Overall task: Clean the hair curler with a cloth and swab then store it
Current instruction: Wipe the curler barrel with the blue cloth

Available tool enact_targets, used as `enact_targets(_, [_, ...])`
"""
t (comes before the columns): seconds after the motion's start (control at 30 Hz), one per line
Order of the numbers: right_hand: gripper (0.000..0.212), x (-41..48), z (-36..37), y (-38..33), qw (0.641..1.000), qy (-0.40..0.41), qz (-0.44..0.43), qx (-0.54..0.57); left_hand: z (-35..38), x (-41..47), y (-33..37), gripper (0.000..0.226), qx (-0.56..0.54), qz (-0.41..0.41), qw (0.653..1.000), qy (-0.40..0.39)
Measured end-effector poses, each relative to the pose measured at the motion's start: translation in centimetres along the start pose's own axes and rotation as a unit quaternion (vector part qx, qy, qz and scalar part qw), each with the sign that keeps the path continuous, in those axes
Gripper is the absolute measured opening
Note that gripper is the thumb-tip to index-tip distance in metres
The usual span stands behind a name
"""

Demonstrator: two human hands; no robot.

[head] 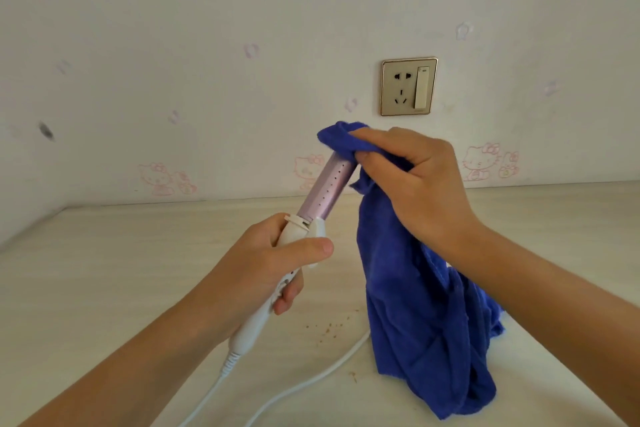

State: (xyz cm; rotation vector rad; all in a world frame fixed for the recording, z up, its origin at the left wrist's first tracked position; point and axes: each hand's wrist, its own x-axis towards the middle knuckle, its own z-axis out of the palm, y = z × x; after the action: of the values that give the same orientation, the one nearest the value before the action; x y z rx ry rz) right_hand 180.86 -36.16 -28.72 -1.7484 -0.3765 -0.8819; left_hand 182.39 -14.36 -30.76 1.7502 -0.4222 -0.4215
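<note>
The hair curler (325, 189) has a pale purple barrel and a white handle, and it points up and to the right above the table. My left hand (266, 260) grips its white handle, thumb across the top. My right hand (419, 184) holds a blue cloth (426, 315) bunched over the barrel's tip, which is hidden under the fabric. The rest of the cloth hangs down to the table. No swab is in view.
The curler's white cord (301, 388) trails across the light table (104, 288) toward the near edge. Small brown crumbs (329, 328) lie under the curler. A wall socket with a switch (409, 86) sits on the wall behind.
</note>
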Motion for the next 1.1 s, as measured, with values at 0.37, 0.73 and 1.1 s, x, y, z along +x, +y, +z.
enact_targets(0.37, [0.034, 0.2, -0.1, -0.1, 1.0, 0.002, 0.011, 0.019, -0.4, 0.1, -0.5, 0.032, 0.088, 0.014, 0.996, 0.032])
enact_targets(0.73, [0.033, 0.7, -0.9, 0.2, 0.999, 0.009, 0.02, 0.027, -0.4, -0.5, -0.6, 0.055, 0.068, 0.037, 0.994, 0.072])
enact_targets(1.1, [0.034, 1.0, -1.0, 0.4, 1.0, 0.006, 0.019, 0.018, 0.1, -0.2, -1.2, 0.043, -0.158, 0.055, 0.984, -0.055])
